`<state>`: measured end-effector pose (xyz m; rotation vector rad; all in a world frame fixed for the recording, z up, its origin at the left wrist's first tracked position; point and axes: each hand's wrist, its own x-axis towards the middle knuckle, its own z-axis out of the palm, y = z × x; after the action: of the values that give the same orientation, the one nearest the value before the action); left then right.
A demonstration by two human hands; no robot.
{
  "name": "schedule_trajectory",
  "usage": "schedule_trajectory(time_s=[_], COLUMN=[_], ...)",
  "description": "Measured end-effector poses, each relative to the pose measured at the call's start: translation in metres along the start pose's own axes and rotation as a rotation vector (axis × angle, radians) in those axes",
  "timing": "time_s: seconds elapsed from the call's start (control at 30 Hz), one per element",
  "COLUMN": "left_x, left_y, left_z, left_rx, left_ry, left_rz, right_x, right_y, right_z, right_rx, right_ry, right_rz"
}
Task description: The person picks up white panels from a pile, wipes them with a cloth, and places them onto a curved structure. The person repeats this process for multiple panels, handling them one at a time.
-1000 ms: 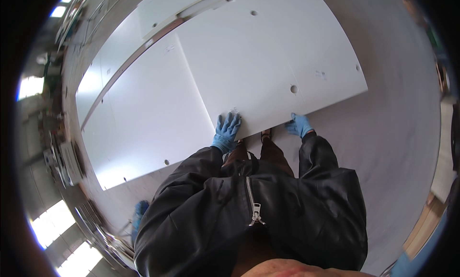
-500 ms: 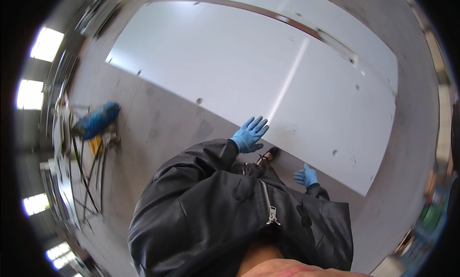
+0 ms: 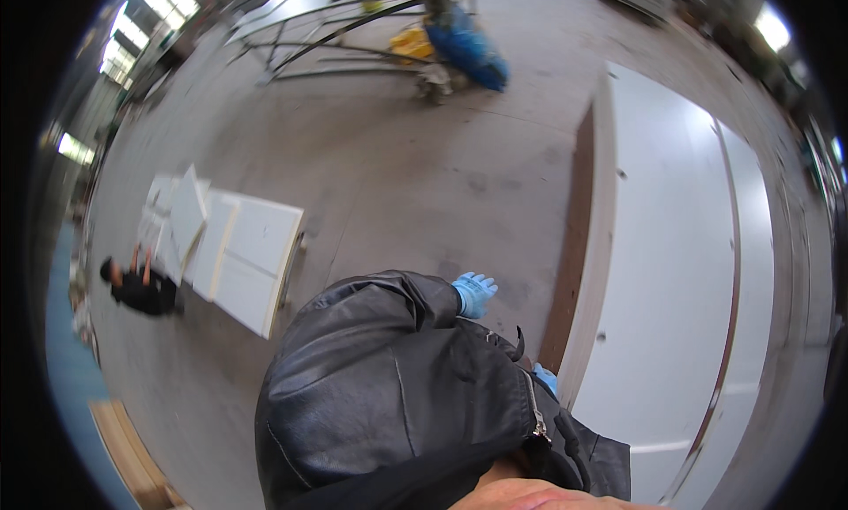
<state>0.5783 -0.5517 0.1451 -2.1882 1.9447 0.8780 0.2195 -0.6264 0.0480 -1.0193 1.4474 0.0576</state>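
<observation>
My left hand [image 3: 475,295], in a light blue work glove, hangs out in front of my black jacket over the grey floor. Its fingers are loosely apart, and nothing shows in it. Only a small part of my right hand [image 3: 546,377] appears past the jacket, gloved in the same blue. It is close to the side of a stack of large white panels [image 3: 658,245]; its fingers are mostly hidden, and I cannot tell whether it touches the stack. Small dark spots mark the top panel's surface, and a long dark strip [image 3: 731,201] runs lengthwise along the stack.
At the far side, a metal frame table [image 3: 353,37] stands beside a blue plastic bag [image 3: 464,51] and a yellow item [image 3: 411,45]. To the left, a person in dark clothes [image 3: 146,289] handles white boards at a table of panels [image 3: 252,254]. Brown boards [image 3: 128,448] lie lower left.
My view has swung left: the white panel stack moved from ahead to my right. The bag and frame now appear far ahead, and the other person has come into view. My right hand is more hidden.
</observation>
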Motion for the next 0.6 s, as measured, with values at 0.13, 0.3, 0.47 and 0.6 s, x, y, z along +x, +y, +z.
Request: schedule_trajectory(time_s=[0.13, 0.3, 0.47, 0.6], left_x=[-0.004, -0.02, -0.062, -0.069], left_y=[-0.063, -0.152, -0.22, -0.247], left_z=[0.01, 0.03, 0.055, 0.086], left_rx=[-0.227, -0.742, -0.852, -0.951], left_ry=[0.017, 0.035, 0.07, 0.112], left_rz=[-0.172, -0.538, -1.071, -1.286], right_x=[0.065, 0.145, 0.202, 0.238], right_y=[-0.1, -0.239, -0.372, -0.462], right_z=[0.016, 0.051, 0.107, 0.167], right_rx=[0.344, 0.008, -0.362, -0.529], right_ry=[-0.148, -0.271, -0.319, -0.345], right_rz=[0.135, 0.115, -0.036, -0.072])
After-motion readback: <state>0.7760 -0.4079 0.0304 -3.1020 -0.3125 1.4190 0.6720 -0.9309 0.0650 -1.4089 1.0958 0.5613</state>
